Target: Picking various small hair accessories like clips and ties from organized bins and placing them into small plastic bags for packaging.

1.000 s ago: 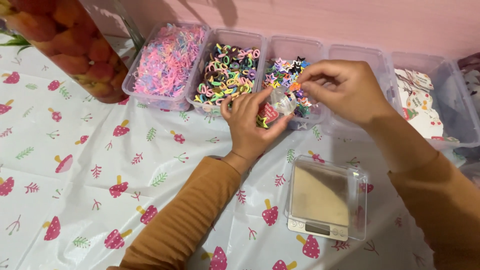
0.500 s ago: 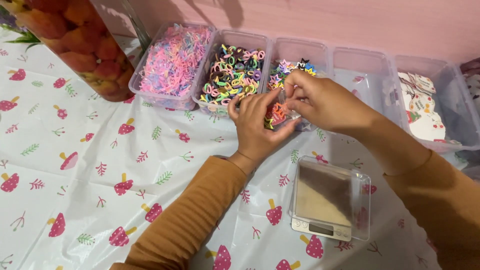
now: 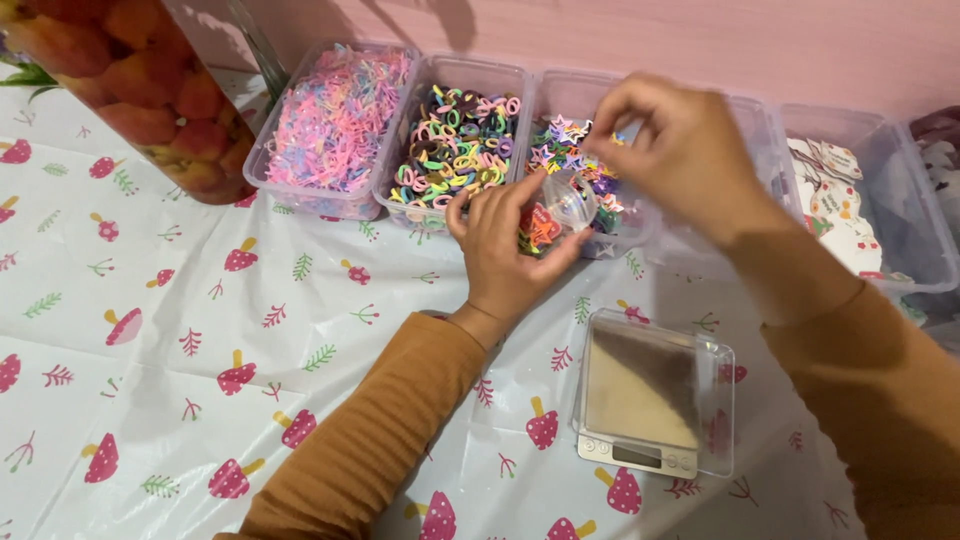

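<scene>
Nearest the camera, a small kitchen scale [image 3: 652,395] with a clear cover sits on the mushroom-print surface [image 3: 200,330], just right of the orange-sleeved left forearm, with bare cloth all around it and a wide open stretch to the left for moving. Farther up, the left hand [image 3: 510,250] cups a small clear bag [image 3: 562,205] of bright little pieces at the near edge of the bins; its grip is closed around the bag, much as half a second ago. What has changed is the right hand [image 3: 680,150]: it was down at the bag's mouth, touching the left hand, and has now lifted up and back over the bin of star pieces [image 3: 585,150], fingertips pinched together, though whether they hold a piece is too small to tell. That reads as the hand having gone back to the bin for more. Behind, the clear bins stand edge to edge in a row against the pink wall: pink bands [image 3: 335,125], mixed coloured rings [image 3: 455,140], and further ones to the right. A big jar of orange fruit [image 3: 140,90] crowds the far left corner.
</scene>
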